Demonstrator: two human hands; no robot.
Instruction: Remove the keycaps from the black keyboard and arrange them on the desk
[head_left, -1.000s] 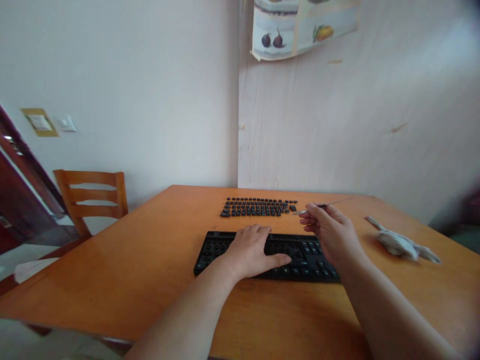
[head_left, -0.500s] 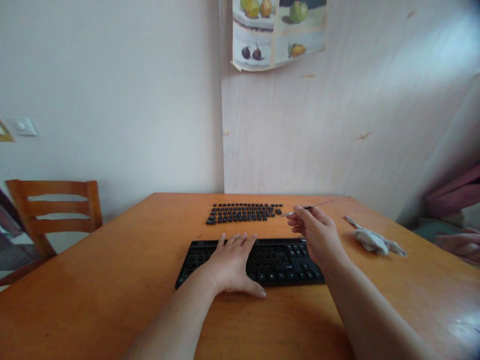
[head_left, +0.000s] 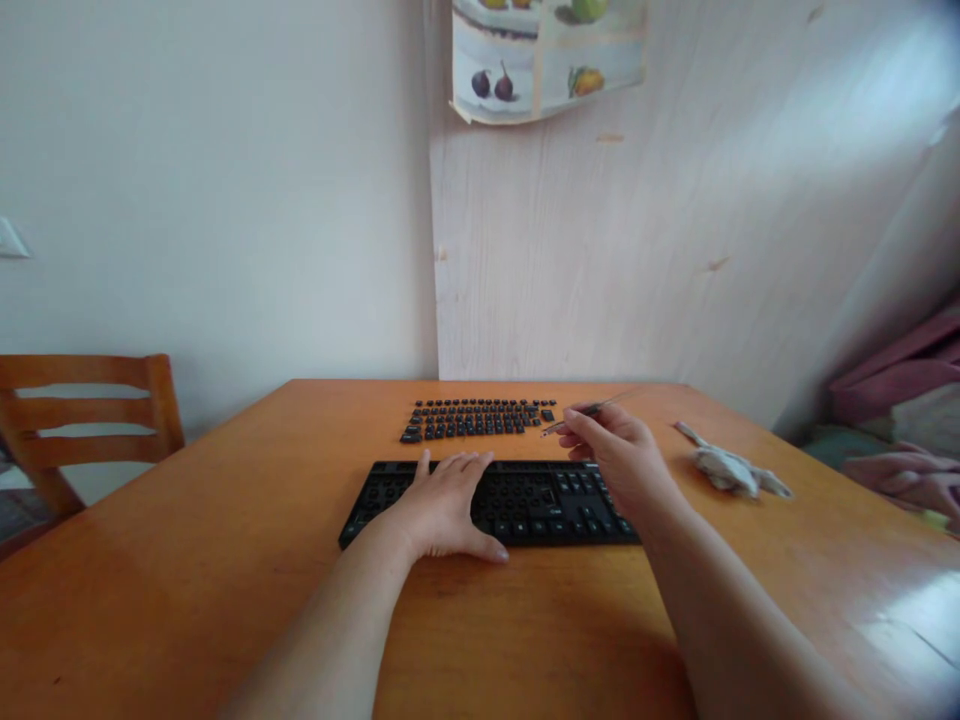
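Note:
A black keyboard (head_left: 540, 500) lies across the orange wooden table (head_left: 225, 560) in front of me. My left hand (head_left: 442, 505) rests flat on its left half, fingers spread. My right hand (head_left: 619, 455) hovers over the keyboard's right end, fingers pinched on a thin metal tool (head_left: 577, 415) that points left toward the far rows. Behind the keyboard, several loose black keycaps (head_left: 476, 417) are laid out in neat rows.
A crumpled grey cloth (head_left: 727, 468) lies on the table to the right. A wooden chair (head_left: 82, 420) stands at the left edge. The wall and a pale wooden panel (head_left: 585, 250) with a fruit poster (head_left: 540, 55) rise behind. Pink fabric (head_left: 900, 420) shows at far right.
The view has swung right and slightly down, so the chair slid left. My left hand flattened on the keyboard with the thumb drawn in. The right hand kept its hold on the tool.

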